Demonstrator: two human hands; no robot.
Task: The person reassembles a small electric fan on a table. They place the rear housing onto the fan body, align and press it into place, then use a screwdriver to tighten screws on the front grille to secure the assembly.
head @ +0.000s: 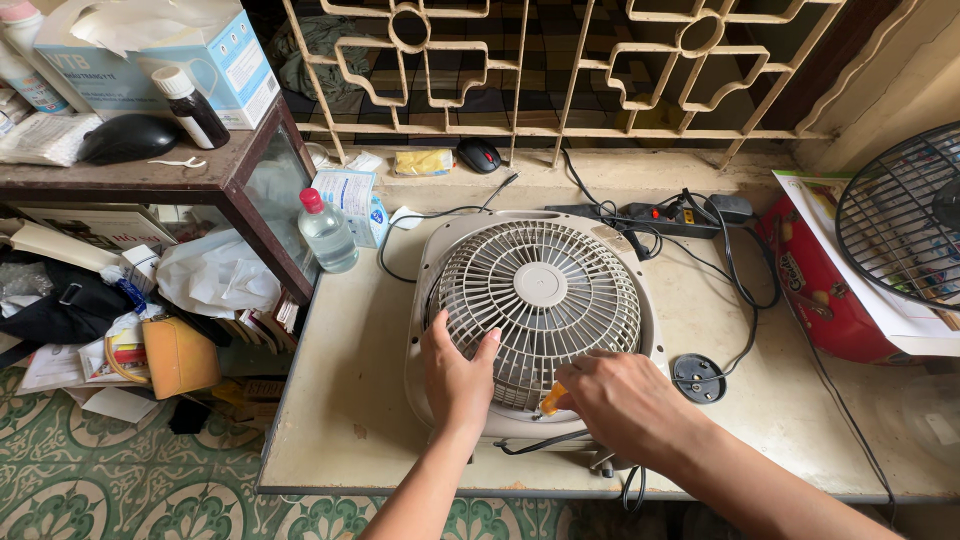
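Box fan (535, 300) lies flat, grille up, mid-worktop (350, 400), near front edge. Left hand (455, 375) pressed open-palmed on the grille's lower left, holding nothing, steadying. Right hand (615, 400) has its grip closed around an orange-handled screwdriver (550, 398), tip at the grille's lower rim. Risks, as a judgement: tip could slip off a screw and jab the left hand just beside it; the cord (640, 470) dangling off the front edge could snag. Fan looks beige, dusty, round ribbed grille in a squarish housing, plastic yellowed.
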